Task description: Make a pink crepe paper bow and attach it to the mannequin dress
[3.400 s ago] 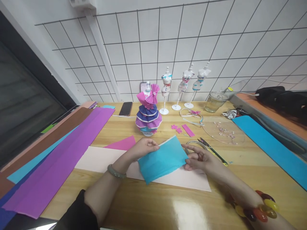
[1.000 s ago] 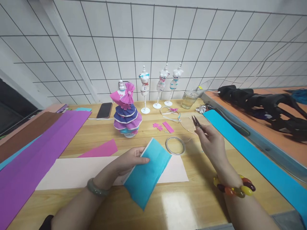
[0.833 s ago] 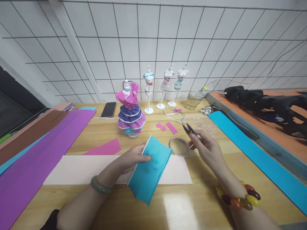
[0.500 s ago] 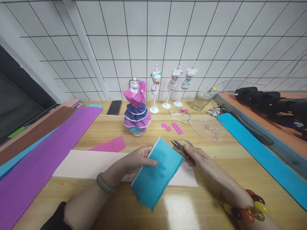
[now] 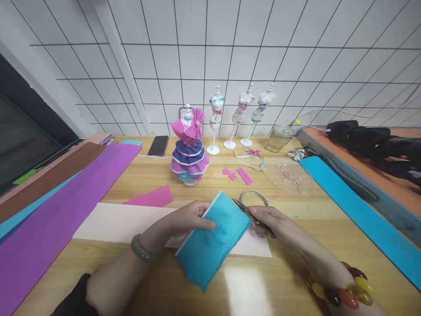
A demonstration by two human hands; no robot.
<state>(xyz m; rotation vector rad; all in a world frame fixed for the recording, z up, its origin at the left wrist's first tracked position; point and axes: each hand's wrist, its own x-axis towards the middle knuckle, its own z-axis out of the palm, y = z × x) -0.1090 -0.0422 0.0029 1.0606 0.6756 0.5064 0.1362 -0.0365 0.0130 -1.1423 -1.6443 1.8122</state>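
Between its thumb and fingers, my left hand pinches a piece of blue crepe paper with a white strip along its upper left edge. My right hand grips small scissors, their blades pointing up and left at the paper's right corner. I cannot tell whether the blades touch the paper. Beneath the hands lies a pale pink paper strip. A darker pink paper piece sits behind it. Just beyond the scissors is a silvery ring-shaped roll.
A mini mannequin in a layered paper dress stands at the back beside three mostly bare mannequins. A glass of liquid, a phone and a clear plate of beads are behind. Purple paper and blue paper flank the workspace.
The scissors have turned in my right hand, and their blades now look closer together and nearer the blue paper's corner. The paper has tilted slightly. The camera view has shifted a little.
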